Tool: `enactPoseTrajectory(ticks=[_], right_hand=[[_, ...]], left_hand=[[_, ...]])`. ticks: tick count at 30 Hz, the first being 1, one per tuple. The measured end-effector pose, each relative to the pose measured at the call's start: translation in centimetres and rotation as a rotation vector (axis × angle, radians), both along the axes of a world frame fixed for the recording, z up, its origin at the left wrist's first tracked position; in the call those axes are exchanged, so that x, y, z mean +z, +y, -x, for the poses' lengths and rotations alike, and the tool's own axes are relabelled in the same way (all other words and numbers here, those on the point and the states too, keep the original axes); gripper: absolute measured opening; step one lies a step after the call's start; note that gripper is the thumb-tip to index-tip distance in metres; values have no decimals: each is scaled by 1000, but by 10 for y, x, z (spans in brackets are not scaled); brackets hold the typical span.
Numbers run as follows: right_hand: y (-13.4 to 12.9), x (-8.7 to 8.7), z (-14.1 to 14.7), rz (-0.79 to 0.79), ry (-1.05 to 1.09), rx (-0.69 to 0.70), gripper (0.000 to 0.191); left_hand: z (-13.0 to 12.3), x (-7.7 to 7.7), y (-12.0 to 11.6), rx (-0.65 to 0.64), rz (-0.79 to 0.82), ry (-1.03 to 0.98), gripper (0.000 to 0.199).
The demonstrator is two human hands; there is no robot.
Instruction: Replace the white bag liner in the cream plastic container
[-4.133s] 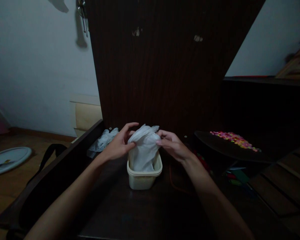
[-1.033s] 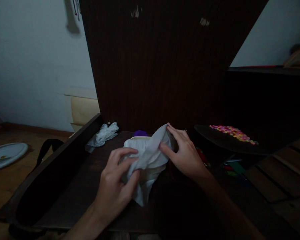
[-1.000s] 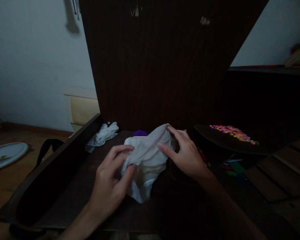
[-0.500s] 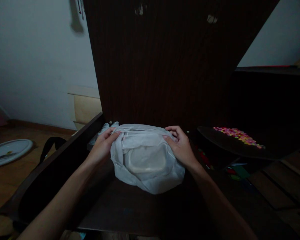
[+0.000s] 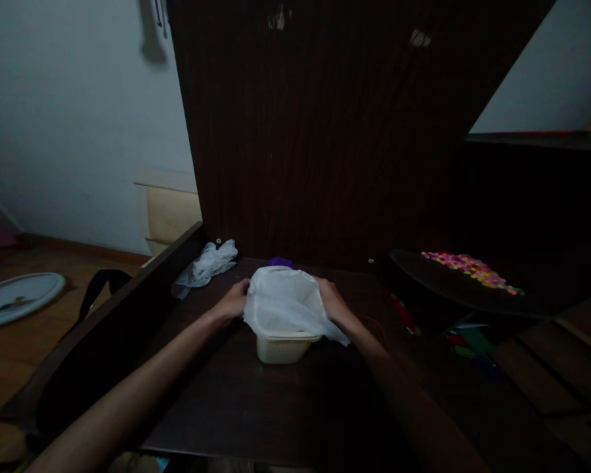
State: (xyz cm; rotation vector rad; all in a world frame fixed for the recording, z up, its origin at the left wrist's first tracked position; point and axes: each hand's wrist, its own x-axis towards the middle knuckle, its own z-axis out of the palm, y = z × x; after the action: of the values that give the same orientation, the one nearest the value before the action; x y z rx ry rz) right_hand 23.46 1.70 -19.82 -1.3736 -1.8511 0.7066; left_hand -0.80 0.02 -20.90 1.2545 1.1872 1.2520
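Observation:
A cream-coloured box sits on the dark wooden surface, its near side bare. A thin white plastic bag lies over its top and far part, with a loose edge trailing to the right. My left hand is closed on the bag at the box's left side, fingertips hidden behind it. On the opposite side, my right hand grips the bag near the box's far right corner, most of its fingers out of sight. What the box contains is hidden.
A crumpled clear plastic bag lies at the back left. Behind the box shows something purple. A dark upright panel closes the back, and a low side board runs along the left. Small colourful pieces lie on a shelf at right.
The bag, held stretched wide before, is now drawn down over the box's far part. Both hands have moved lower and closer together. The box's near side and the crumpled bag have come into view.

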Motion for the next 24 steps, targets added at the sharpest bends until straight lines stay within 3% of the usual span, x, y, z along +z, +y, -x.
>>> enactPoseTrajectory(ticks=[3, 5, 7, 9, 12, 15, 21, 24], right_hand=[[-10, 2, -6, -35, -43, -17, 9], [-20, 12, -13, -127, -41, -76, 7], [-34, 24, -22, -231, -15, -85, 21], [-53, 35, -30, -203, -11, 62, 35], [-81, 43, -36, -48, -118, 283, 41], [-99, 40, -35, -64, -267, 275, 40], [-120, 27, -29, -262, -338, 327, 19], [-131, 14, -29, -299, -415, 374, 14]], left_hand=[[7, -3, -6, -113, -24, 128, 34], [14, 0, -10, -49, -61, 204, 50], [22, 7, -19, 83, -124, 263, 54], [29, 16, -34, 163, -246, 334, 42], [36, 26, -62, -75, -421, 409, 35], [39, 27, -81, -182, -553, 503, 41], [34, 12, -98, -27, -837, 589, 29], [36, 2, -110, -24, -936, 616, 32]])
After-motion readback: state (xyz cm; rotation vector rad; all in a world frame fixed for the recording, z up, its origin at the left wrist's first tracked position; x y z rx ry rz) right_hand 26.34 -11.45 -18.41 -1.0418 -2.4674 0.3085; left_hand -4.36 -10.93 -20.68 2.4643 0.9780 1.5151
